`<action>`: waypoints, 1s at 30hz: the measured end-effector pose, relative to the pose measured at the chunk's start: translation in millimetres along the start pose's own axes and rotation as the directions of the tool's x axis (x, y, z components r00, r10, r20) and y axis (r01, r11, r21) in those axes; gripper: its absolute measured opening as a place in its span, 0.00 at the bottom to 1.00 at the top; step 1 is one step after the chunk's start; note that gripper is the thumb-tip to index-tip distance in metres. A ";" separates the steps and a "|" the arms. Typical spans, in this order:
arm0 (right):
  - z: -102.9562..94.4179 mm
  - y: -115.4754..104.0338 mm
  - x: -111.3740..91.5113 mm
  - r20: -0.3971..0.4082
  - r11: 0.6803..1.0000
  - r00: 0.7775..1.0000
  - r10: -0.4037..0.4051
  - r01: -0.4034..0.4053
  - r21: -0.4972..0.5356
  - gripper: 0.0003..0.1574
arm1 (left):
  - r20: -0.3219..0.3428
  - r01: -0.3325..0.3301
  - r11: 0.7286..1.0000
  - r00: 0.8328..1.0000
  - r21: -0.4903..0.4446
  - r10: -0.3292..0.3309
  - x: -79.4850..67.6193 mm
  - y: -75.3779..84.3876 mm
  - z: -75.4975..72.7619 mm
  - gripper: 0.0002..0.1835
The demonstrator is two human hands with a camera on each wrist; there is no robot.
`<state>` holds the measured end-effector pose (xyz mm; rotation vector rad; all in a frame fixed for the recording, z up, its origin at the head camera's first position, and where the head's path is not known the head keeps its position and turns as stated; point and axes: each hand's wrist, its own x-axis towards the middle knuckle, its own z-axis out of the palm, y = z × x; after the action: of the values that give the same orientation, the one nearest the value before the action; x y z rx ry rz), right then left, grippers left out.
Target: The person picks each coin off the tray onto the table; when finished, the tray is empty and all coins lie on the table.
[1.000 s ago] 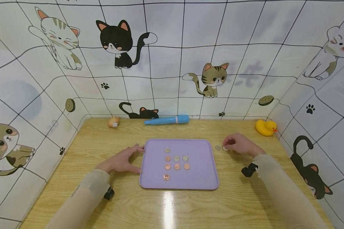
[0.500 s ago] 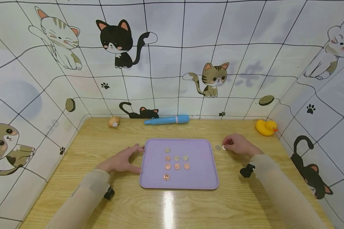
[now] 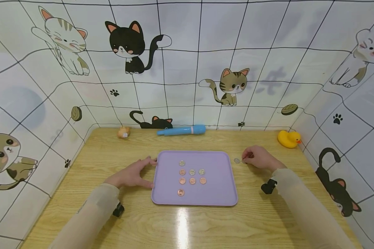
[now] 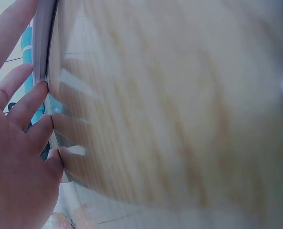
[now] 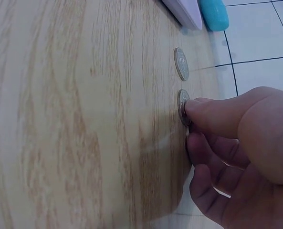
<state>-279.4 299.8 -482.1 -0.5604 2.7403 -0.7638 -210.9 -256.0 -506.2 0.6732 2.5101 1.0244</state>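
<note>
A lilac tray lies on the wooden table, bearing several silver and copper coins, among them a copper coin nearest its front. At the tray's left edge, my left hand is spread, with thumb and fingertips right at the rim. Its fingers are loosely extended in the left wrist view. Right of the tray, my right hand pinches a silver coin at the table surface, the thumb on its face and the fingertips behind. Just beyond it lies a second silver coin, flat on the wood.
A blue pen-shaped stick lies along the back wall. A small orange figure stands at the back left, and a yellow rubber duck at the back right. Cat-print walls enclose the back and both sides of the table.
My right hand has shifted very slightly left, and the coin at its fingertips looks darker than before. The left hand, the tray and its coins stay where they were.
</note>
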 end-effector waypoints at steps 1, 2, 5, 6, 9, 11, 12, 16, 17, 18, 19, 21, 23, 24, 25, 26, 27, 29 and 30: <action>-0.2 -0.1 -0.1 0.002 1.000 1.000 0.000 0.000 0.001 0.02 | 0.000 0.000 1.000 1.000 0.000 0.000 0.0 0.1 0.0 0.44; -0.3 0.0 0.0 0.004 1.000 1.000 0.000 0.000 0.001 0.02 | 0.001 0.002 1.000 1.000 -0.001 -0.002 0.0 0.0 0.0 0.44; -0.4 0.1 0.4 0.009 1.000 1.000 0.003 -0.003 0.001 0.02 | 0.004 0.007 1.000 1.000 -0.002 -0.007 0.0 -0.2 -0.1 0.44; -0.4 0.1 0.5 0.011 1.000 1.000 0.005 -0.005 0.004 0.02 | 0.005 0.008 1.000 1.000 -0.002 -0.008 0.0 -0.5 0.0 0.44; -0.2 0.1 0.5 0.012 1.000 1.000 0.011 -0.011 0.010 0.02 | 0.005 0.011 1.000 1.000 0.001 -0.011 -0.1 -0.9 0.0 0.44; -0.3 -0.2 0.3 0.010 1.000 1.000 0.014 -0.014 0.017 0.03 | 0.006 0.009 1.000 1.000 0.004 -0.009 -0.2 -0.8 -0.1 0.44; -0.2 -0.3 0.3 0.009 1.000 1.000 0.016 -0.016 0.018 0.02 | 0.007 0.007 1.000 1.000 0.002 -0.007 -0.2 -0.6 -0.1 0.43; -0.3 -0.9 0.5 0.009 1.000 1.000 0.020 -0.020 0.018 0.02 | 0.008 -0.005 1.000 1.000 -0.003 0.005 -0.4 0.2 -0.7 0.43; -0.4 -1.2 0.8 0.009 1.000 1.000 0.020 -0.021 0.017 0.02 | 0.008 -0.008 1.000 1.000 -0.005 0.008 -0.4 0.5 -0.9 0.43; -0.5 -1.3 1.2 0.009 1.000 1.000 0.021 -0.021 0.013 0.02 | 0.006 -0.010 1.000 1.000 -0.007 0.010 -0.5 0.5 -1.1 0.43; -0.8 -1.9 1.4 0.010 1.000 1.000 0.023 -0.023 0.012 0.02 | 0.005 -0.012 1.000 1.000 -0.006 0.012 -0.5 0.4 -1.2 0.43; -1.4 -2.7 1.7 0.009 1.000 1.000 0.028 -0.028 0.013 0.02 | 0.006 -0.011 1.000 1.000 -0.007 0.011 -0.4 0.3 -1.2 0.43; -1.4 -3.9 2.5 0.005 0.999 0.999 0.034 -0.034 0.014 0.03 | 0.007 -0.008 1.000 1.000 -0.008 0.008 -0.3 0.2 -1.0 0.43; -1.2 -4.8 3.2 0.003 0.999 0.999 0.034 -0.034 0.014 0.04 | 0.008 -0.005 1.000 1.000 -0.007 0.005 -0.4 -0.1 -0.9 0.43; -0.8 -6.2 4.0 0.001 0.999 0.999 0.034 -0.034 0.015 0.04 | 0.009 -0.002 1.000 1.000 -0.008 0.002 -0.4 -0.2 -0.9 0.43; -0.1 -7.9 5.1 -0.001 0.999 1.000 0.030 -0.030 0.017 0.04 | 0.009 0.002 1.000 1.000 -0.008 -0.002 -0.4 0.0 -0.8 0.43; 0.8 -10.4 6.4 -0.003 0.999 1.000 0.029 -0.029 0.021 0.05 | 0.009 0.003 1.000 1.000 -0.006 -0.003 -0.5 -0.1 -0.9 0.43; 2.8 -17.4 9.1 -0.008 1.000 1.000 0.015 -0.014 0.027 0.05 | 0.009 0.006 1.000 1.000 -0.006 -0.006 -0.7 0.4 -1.0 0.44; 3.8 -22.0 10.8 -0.011 1.000 1.000 0.004 -0.003 0.031 0.05 | 0.011 0.007 1.000 1.000 -0.008 -0.007 -0.8 0.8 -1.2 0.44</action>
<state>-281.3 276.2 -474.8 -0.5460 2.7338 -0.8101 -210.6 -256.6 -504.7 0.6652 2.4961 1.0253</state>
